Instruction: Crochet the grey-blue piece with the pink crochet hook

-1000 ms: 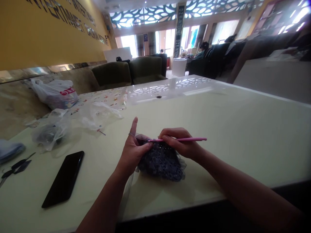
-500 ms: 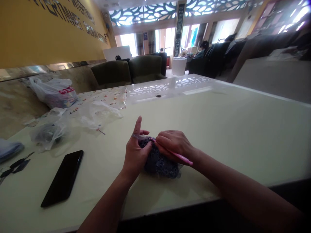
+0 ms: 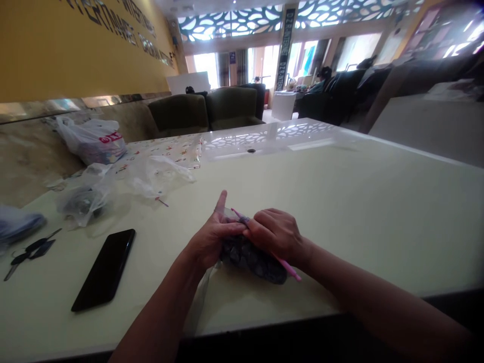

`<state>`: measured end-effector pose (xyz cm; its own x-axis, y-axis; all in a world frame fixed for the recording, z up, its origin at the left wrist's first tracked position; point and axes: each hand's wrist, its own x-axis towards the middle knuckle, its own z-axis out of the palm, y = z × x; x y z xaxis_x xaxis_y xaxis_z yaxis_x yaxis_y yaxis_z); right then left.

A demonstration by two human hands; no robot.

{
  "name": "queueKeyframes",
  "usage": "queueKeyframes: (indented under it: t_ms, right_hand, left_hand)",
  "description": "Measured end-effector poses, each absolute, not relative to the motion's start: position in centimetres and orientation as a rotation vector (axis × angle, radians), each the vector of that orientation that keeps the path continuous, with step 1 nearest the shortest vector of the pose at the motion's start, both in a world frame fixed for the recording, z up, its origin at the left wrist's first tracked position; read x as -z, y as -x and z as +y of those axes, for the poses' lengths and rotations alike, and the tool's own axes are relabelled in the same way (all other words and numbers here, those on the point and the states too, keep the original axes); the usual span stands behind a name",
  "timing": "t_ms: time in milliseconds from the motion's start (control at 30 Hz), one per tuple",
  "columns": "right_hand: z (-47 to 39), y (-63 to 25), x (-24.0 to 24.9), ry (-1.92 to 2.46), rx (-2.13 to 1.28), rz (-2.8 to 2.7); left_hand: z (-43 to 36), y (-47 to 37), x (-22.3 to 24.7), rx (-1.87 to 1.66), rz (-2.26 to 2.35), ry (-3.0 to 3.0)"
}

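A dark blue-grey crocheted piece [image 3: 253, 259] is between my hands, just above the table's front part. My left hand [image 3: 214, 234] pinches its upper left edge with the thumb, while the index finger points up with a thin translucent strand round it. My right hand [image 3: 278, 232] is closed round a pink crochet hook [image 3: 289, 269]. The hook's tip shows beyond the fingers at the work's top edge, and its handle end sticks out below the palm. A translucent strip trails down from the work beside my left wrist. The fingers hide part of the stitches.
On the white table [image 3: 359, 217] lie a black phone [image 3: 104, 269], keys [image 3: 32, 252] and clear plastic bags [image 3: 85, 201]. A small pin-like item [image 3: 162, 201] is near them. A filled white carrier bag [image 3: 94, 138] stands at the back left. Dark chairs [image 3: 234, 108] stand beyond.
The hook has turned, its tip now free and pointing up left, its handle lower. My left thumb has flattened across the work's top, and the piece has tilted. The view has shifted slightly.
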<state>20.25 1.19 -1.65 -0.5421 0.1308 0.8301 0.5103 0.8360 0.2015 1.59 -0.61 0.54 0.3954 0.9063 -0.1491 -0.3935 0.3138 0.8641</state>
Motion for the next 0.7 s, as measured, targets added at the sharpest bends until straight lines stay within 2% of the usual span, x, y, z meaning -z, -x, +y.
queueKeyframes:
  t_ms: [133,333,700]
  right_hand:
    - [1.3,-20.6,1.6,0.323,0.306,-2.124]
    - [1.5,-21.6,0.0,0.282,-0.458,-2.209]
    - [1.9,-23.2,-2.0,0.365,-0.476,-2.302]
  left_hand:
    - [-0.6,-1.2,-0.5,-0.821,0.623,-0.839]
    - [-0.2,-0.6,-0.5,-0.769,0.617,-0.841]
    - [0.1,-0.1,-1.0,-0.823,0.719,-0.978]
